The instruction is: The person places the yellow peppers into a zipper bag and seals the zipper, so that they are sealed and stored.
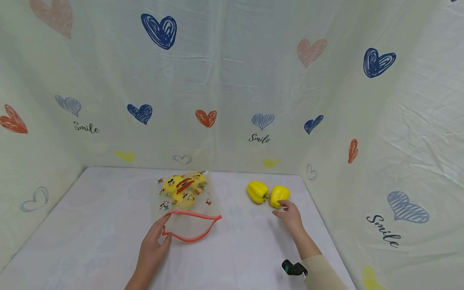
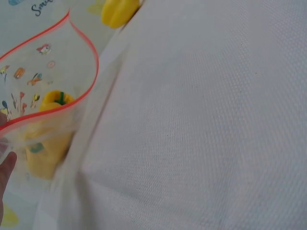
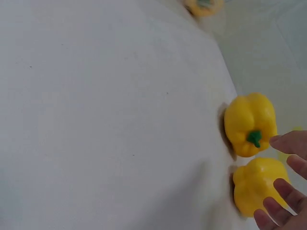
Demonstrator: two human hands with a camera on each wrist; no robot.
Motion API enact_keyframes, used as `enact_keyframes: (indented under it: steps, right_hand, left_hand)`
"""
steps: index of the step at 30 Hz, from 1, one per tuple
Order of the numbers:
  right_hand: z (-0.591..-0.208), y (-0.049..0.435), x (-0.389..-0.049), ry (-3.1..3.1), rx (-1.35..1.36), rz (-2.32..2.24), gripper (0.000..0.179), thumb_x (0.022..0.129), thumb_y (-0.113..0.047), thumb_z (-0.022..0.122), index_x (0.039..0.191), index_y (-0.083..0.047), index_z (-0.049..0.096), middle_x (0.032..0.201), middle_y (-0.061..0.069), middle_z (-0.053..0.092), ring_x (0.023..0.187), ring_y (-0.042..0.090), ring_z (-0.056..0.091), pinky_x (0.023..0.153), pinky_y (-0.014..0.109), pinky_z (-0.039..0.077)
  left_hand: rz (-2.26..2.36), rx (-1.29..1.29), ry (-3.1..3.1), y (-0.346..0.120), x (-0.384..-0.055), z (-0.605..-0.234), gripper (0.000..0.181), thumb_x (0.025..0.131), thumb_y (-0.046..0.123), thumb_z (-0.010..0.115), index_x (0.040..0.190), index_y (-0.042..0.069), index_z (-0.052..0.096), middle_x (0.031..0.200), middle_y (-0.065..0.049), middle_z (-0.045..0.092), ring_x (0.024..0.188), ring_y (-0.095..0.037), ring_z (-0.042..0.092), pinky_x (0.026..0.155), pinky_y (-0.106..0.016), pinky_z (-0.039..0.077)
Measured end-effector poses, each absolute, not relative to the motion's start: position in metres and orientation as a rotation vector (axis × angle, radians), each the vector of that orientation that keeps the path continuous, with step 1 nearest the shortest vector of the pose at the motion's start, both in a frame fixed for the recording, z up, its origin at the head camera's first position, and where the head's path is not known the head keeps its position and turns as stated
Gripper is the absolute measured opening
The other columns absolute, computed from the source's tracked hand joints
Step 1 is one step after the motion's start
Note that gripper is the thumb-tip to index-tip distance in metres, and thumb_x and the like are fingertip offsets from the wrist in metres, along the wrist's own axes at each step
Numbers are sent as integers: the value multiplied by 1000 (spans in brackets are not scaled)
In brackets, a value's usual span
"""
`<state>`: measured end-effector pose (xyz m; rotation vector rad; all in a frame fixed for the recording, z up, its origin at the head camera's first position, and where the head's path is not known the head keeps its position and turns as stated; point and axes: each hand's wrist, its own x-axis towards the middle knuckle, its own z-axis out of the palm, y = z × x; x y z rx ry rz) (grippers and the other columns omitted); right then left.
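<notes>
A clear zip bag (image 1: 197, 238) with a red-edged mouth and cartoon prints lies on the table, with yellow bell peppers (image 1: 181, 187) inside. At the left end of its parted mouth, my left hand (image 1: 154, 243) holds the rim between thumb and fingers. In the left wrist view only that hand's fingertips (image 2: 6, 167) show, beside the bag. Two loose yellow bell peppers sit farther right: a left one (image 1: 257, 192) with a green stem and a right one (image 1: 280, 194). My right hand (image 1: 291, 217) is at the right pepper, fingers spread; contact is unclear.
The white table (image 1: 90, 225) meets a heart-printed curtain (image 1: 217, 80) at the back and sides. A black device (image 1: 294, 268) is at the right wrist, by the beige sleeve (image 1: 320, 270).
</notes>
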<state>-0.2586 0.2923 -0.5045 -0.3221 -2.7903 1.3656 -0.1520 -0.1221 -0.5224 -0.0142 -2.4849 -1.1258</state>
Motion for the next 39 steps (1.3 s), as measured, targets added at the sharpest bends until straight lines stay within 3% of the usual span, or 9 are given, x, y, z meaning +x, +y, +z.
enact_keyframes:
  steps: [13, 23, 33, 39]
  right_hand:
    - [-499, 311, -279, -2815, -277, 1197, 50, 82, -3, 73, 128, 7, 55, 133, 31, 41, 119, 48, 44, 99, 57, 41]
    - [-492, 309, -291, -2861, -320, 1152, 58, 83, -3, 74, 134, 4, 49, 140, 30, 35, 131, 48, 32, 110, 57, 28]
    - [-501, 314, -307, -2880, -283, 1063, 70, 78, -5, 80, 138, 2, 46, 138, 31, 34, 129, 48, 34, 110, 57, 29]
    - [-506, 315, -311, -2883, -267, 1055, 77, 76, -4, 82, 141, 2, 41, 140, 32, 32, 130, 49, 33, 110, 58, 28]
  left_hand:
    - [-1135, 7, -2488, -121, -150, -521, 61, 79, -10, 72, 136, 2, 54, 135, -17, 56, 103, -33, 61, 87, -52, 53]
    - [-1128, 14, -2485, -121, -151, -522, 60, 79, -9, 72, 136, 2, 53, 134, -18, 56, 101, -32, 61, 86, -52, 53]
    - [-1137, 14, -2489, -122, -152, -524, 59, 80, -8, 72, 135, 1, 53, 134, -18, 56, 105, -33, 60, 87, -53, 52]
    - [-1112, -6, -2449, -123, -152, -527, 59, 77, -9, 73, 133, 1, 56, 131, -17, 59, 98, -31, 62, 84, -51, 54]
